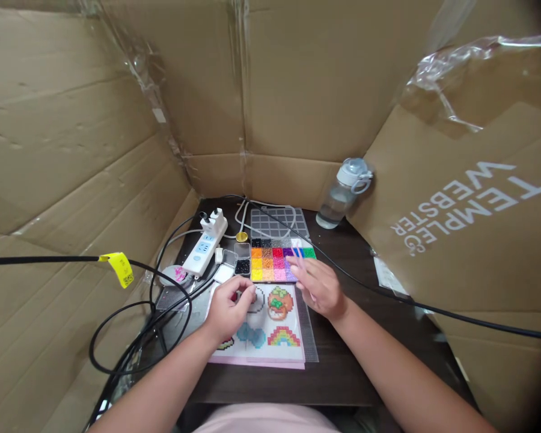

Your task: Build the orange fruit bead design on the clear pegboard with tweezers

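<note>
My right hand (320, 287) is closed around pale pink plastic tweezers (299, 258), whose two prongs point up over the right side of the bead box (267, 263). Its compartments hold small beads sorted by colour. On the upper left of the pattern sheet (256, 319) rests my left hand (231, 308), fingers curled in towards the thumb; whatever they hold, if anything, is hidden. Printed pixel pictures show on the sheet, among them a rainbow (284, 337) and an orange fruit. A green and orange beaded piece (277, 308) appears to lie over the fruit picture.
A white power strip (204, 246) and looping black cables (151, 325) occupy the left. Behind the beads lies the clear compartment lid (279, 222). A water bottle (342, 193) stands at the back right. Small boxes, one with black beads (242, 266), sit beside the bead box. Cardboard walls surround the table.
</note>
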A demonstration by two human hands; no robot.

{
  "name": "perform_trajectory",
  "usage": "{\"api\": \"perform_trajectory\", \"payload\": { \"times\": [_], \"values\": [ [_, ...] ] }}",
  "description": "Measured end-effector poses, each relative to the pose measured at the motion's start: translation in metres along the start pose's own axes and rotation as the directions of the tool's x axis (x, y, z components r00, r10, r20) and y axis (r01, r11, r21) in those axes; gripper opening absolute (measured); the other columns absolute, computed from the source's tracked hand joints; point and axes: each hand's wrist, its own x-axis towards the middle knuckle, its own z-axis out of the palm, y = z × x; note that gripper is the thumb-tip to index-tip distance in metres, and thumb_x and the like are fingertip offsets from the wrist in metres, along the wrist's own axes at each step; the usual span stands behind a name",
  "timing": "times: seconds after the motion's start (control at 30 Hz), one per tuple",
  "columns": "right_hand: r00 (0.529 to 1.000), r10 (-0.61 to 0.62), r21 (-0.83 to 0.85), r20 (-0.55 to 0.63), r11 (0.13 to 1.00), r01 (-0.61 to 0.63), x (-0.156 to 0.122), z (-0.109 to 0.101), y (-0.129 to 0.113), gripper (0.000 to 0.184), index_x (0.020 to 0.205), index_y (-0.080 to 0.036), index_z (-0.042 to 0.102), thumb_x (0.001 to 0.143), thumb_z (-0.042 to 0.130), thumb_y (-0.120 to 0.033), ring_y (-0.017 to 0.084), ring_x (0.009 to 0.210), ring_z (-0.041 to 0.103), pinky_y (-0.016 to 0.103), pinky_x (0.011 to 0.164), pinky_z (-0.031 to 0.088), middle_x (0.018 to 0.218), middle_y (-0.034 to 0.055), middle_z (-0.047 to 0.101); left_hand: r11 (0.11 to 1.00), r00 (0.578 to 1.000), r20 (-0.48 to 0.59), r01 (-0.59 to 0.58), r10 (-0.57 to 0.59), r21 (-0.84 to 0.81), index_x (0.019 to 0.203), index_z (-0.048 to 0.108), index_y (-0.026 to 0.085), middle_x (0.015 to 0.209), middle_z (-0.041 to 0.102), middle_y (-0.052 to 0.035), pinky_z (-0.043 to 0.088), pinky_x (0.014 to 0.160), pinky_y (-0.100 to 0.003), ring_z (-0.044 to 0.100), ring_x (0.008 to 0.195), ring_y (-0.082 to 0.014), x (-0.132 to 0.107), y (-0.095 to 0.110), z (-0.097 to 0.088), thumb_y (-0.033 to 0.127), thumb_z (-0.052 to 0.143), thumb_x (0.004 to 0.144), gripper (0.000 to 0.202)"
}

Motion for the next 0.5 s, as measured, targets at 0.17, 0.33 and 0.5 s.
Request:
{"api": "perform_trajectory", "payload": {
  "times": [0.17, 0.33, 0.5],
  "values": [
    [0.998, -0.057, 0.022, -0.030, 0.998, 0.058, -0.003, -0.003, -0.003, 0.046, 0.138, -0.024, 0.053, 0.092, 0.055, -0.018, 0.029, 0.117, 0.065, 0.046, 0.080, 0.060, 0.141, 0.0212, 0.056, 1.000, 0.999, -0.050, 0.008, -0.009, -0.023, 0.074, 0.062, 0.018, 0.067, 0.064, 0.0012, 0.048, 0.057, -0.022, 0.059, 0.059, -0.0112, 0.002, -0.006, -0.003, 0.030, 0.056, 0.089, 0.021],
    [0.997, 0.024, 0.147, 0.068, 0.989, -0.034, 0.002, 0.010, 0.003, 0.056, 0.152, -0.019, 0.037, 0.097, 0.048, -0.019, 0.028, 0.112, 0.068, 0.045, 0.083, 0.061, 0.125, 0.0212, 0.067, 1.000, 0.998, -0.060, 0.002, -0.004, -0.030, 0.073, 0.061, 0.019, 0.064, 0.064, 0.0015, 0.049, 0.057, -0.022, 0.060, 0.059, -0.0116, 0.004, -0.003, -0.006, 0.029, 0.056, 0.089, 0.020],
    [0.950, 0.287, 0.315, 0.127, 0.896, -0.313, 0.003, 0.023, 0.006, 0.044, 0.141, -0.020, 0.053, 0.098, 0.046, -0.015, 0.021, 0.095, 0.072, 0.038, 0.080, 0.062, 0.109, 0.0126, 0.074, 1.000, 1.000, -0.018, 0.005, -0.006, -0.030, 0.071, 0.063, 0.019, 0.067, 0.067, -0.0009, 0.050, 0.058, -0.023, 0.061, 0.060, -0.0124, 0.001, -0.001, -0.007, 0.030, 0.056, 0.090, 0.022]
  ]
}}
